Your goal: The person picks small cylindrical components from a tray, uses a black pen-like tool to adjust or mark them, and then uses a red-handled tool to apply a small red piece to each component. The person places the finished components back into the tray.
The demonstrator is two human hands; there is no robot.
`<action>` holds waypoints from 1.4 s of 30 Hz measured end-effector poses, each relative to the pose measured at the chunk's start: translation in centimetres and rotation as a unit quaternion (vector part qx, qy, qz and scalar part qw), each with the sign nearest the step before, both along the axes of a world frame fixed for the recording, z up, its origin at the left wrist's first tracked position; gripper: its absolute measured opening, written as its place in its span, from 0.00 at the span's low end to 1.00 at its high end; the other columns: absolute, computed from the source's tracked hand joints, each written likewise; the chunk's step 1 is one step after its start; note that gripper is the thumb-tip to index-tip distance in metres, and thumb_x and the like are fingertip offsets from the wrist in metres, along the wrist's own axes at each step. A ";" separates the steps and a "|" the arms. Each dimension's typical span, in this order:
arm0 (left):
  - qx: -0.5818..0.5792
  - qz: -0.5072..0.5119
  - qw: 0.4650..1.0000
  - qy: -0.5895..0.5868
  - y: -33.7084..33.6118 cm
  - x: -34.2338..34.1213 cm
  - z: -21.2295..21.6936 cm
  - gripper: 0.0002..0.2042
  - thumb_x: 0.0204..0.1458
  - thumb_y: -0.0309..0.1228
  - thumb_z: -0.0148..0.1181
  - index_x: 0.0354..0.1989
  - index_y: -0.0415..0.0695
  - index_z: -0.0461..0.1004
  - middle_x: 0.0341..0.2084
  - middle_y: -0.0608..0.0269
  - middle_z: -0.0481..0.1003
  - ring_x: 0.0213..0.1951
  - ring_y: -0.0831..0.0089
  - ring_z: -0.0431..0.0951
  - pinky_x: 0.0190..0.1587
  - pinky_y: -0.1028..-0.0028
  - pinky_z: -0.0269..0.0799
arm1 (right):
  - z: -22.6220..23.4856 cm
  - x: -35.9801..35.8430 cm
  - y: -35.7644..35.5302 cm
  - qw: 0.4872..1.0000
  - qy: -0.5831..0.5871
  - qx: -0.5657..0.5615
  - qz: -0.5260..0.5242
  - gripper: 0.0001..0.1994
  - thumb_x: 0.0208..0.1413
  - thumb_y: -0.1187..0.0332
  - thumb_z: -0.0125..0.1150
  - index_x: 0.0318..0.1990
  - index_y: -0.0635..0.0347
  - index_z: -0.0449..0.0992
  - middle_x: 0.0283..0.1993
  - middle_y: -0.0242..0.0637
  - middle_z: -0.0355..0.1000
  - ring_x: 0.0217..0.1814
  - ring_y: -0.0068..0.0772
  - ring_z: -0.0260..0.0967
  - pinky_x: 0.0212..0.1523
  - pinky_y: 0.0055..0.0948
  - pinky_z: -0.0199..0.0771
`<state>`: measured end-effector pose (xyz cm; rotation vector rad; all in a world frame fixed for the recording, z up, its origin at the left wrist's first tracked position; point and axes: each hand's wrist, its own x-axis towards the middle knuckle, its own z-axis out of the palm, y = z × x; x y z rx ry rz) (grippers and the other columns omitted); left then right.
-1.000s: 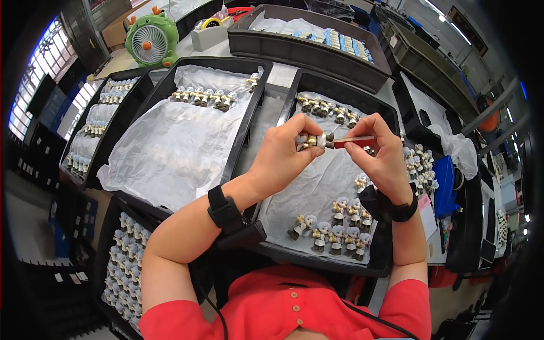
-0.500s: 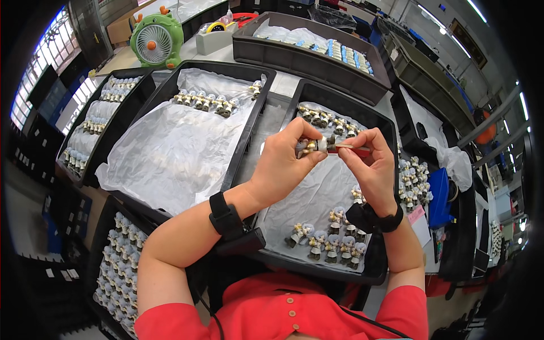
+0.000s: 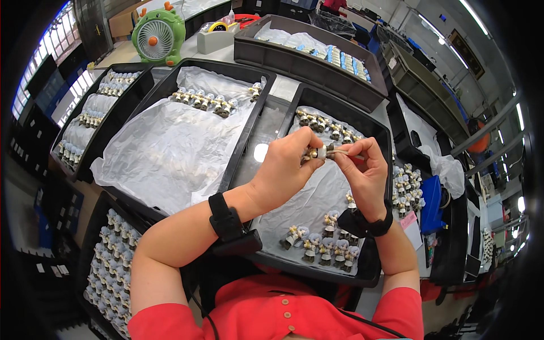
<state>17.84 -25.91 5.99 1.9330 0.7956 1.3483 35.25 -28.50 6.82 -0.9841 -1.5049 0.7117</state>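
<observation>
My left hand (image 3: 283, 164) is closed around a small figurine (image 3: 322, 152) with a white body and dark feet. It lies sideways, feet toward my right hand, its head mostly covered by my fingers. My right hand (image 3: 365, 173) pinches a thin, pale stick-like tool (image 3: 341, 151), whose tip meets the figurine at its feet. Both hands are over a black tray (image 3: 317, 276) lined with white paper (image 3: 303, 204). Similar figurines (image 3: 326, 246) stand and lie in its near right part, and another row (image 3: 326, 124) lies along its far end.
A paper-lined black tray (image 3: 229, 170) to the left holds a row of figurines. More figurines fill trays at far left and lower left (image 3: 113, 255). A green fan (image 3: 158, 37), tape dispenser (image 3: 218, 39) and grey crate (image 3: 306, 68) stand behind. A blue bin (image 3: 432, 204) sits at right.
The tool in my right hand has turned: its red side showed before and a pale edge shows now. Both hands stay close together, still on the figurine and the tool. The view has shifted slightly.
</observation>
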 end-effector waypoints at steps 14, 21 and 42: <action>0.121 0.012 0.990 0.071 0.2 0.2 -0.4 0.11 0.40 0.20 0.62 0.31 0.39 0.66 0.26 0.55 0.71 0.30 0.60 0.73 0.31 0.69 0.68 | 0.5 0.1 -0.2 0.997 -0.068 -0.031 -0.020 0.06 0.48 0.78 0.59 0.34 0.66 0.69 0.33 0.35 0.72 0.35 0.23 0.73 0.38 0.21 0.74; 0.076 -0.055 0.985 0.141 1.0 -0.3 -1.5 0.10 0.41 0.22 0.61 0.31 0.39 0.67 0.25 0.54 0.72 0.30 0.58 0.74 0.32 0.68 0.69 | 1.2 1.3 0.5 0.959 -0.267 -0.024 0.093 0.09 0.44 0.82 0.58 0.36 0.66 0.72 0.35 0.38 0.70 0.35 0.29 0.73 0.36 0.22 0.75; 0.048 -0.125 0.969 0.208 1.7 -0.7 -1.6 0.10 0.40 0.22 0.62 0.31 0.39 0.68 0.26 0.53 0.74 0.31 0.57 0.75 0.33 0.68 0.70 | -0.1 1.5 1.2 0.947 -0.209 -0.214 0.117 0.09 0.45 0.73 0.60 0.35 0.68 0.77 0.29 0.39 0.75 0.30 0.20 0.72 0.30 0.22 0.70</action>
